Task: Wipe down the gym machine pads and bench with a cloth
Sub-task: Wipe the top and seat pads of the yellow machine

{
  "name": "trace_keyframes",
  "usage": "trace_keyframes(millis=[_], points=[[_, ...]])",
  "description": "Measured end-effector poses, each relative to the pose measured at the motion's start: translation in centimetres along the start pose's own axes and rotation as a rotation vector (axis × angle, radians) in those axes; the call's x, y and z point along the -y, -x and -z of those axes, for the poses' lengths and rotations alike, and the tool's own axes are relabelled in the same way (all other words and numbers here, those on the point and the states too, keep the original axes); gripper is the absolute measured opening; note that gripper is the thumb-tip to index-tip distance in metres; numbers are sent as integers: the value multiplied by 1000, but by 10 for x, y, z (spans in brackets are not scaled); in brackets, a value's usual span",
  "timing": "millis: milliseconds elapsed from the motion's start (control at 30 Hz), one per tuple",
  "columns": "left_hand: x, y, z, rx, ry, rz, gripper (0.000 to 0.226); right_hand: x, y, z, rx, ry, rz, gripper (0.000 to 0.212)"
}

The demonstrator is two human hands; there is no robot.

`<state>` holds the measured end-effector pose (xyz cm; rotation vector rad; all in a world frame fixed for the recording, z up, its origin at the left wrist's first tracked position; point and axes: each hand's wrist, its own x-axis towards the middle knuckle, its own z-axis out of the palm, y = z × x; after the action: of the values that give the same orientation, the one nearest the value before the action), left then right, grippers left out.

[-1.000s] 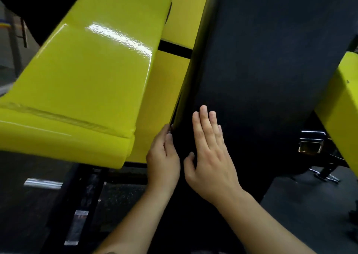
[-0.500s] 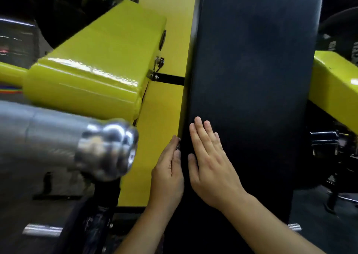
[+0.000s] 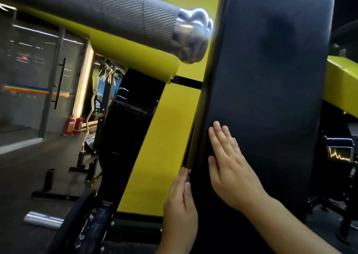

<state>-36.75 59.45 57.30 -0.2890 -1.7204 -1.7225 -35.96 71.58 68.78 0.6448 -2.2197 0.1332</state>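
Here, right hand (image 3: 231, 168) flat on black back pad (image 3: 267, 79), fingers straight, grip empty. Left hand (image 3: 180, 209) at pad's left edge, fingers extended, gripping nothing visible.

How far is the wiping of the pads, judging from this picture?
Done: nothing shows as wiped; the black pad has no visible wipe marks. In hand: the right hand lies flat on the pad, the left hand is at its left edge with something small and dark at the fingertips; whether that is a cloth cannot be told. Left: the pad's face and the bench, which is not identifiable here.
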Motion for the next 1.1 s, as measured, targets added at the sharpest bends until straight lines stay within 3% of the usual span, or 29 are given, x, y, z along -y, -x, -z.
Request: trace_keyframes(millis=[167, 333, 567, 800, 967, 1100], points=[[-28, -38, -10, -100, 28, 46, 35, -4, -2, 5, 25, 27, 18, 68], [-79, -102, -21, -99, 50, -71, 38, -8, -1, 5, 45, 63, 54, 69], [-46, -79, -11, -28, 11, -241, 39, -5, -2, -2, 26, -22, 3, 71], [10, -15, 5, -7, -31, -153, 35, 5, 10, -11, 24, -41, -23, 68], [38, 31, 16, 83, -1, 138, 38, 8, 29, -21, 8, 35, -39, 68], [25, 14, 11, 0, 14, 158, 37, 12, 38, -25, 1, 43, -56, 71]])
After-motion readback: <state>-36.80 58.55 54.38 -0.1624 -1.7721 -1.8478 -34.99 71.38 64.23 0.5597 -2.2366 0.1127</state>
